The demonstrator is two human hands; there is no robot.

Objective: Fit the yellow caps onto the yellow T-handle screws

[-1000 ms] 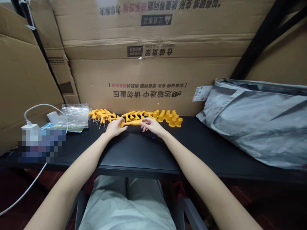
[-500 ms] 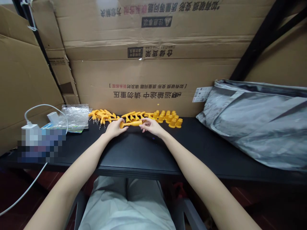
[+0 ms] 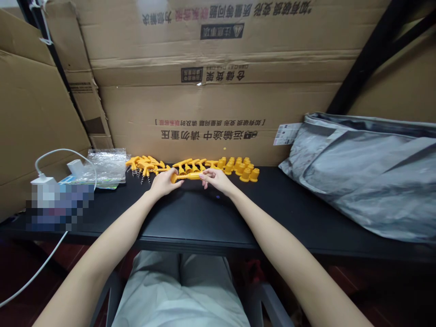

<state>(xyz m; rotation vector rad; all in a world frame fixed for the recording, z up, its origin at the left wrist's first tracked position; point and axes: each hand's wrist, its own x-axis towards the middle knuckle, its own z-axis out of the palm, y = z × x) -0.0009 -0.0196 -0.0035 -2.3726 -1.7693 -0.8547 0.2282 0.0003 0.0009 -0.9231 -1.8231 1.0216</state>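
The left hand (image 3: 164, 182) covers one end of the yellow piece (image 3: 191, 176); the right hand (image 3: 217, 178) hides the other. Pixelation masks the lower part of the white adapter (image 3: 43, 180). The right edge cuts off the grey bag (image 3: 368, 177), the left edge the white cable (image 3: 44, 265). Print on the white label (image 3: 286, 135) is too small to read.

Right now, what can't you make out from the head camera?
All in the head view:
- Both ends of the yellow piece: covered partly by the left hand and right hand.
- Rear yellow cups: partly hidden by front ones.
- Grey bag: cut off by the right edge.
- Whatever lies under the pixelated patch: blurred out.
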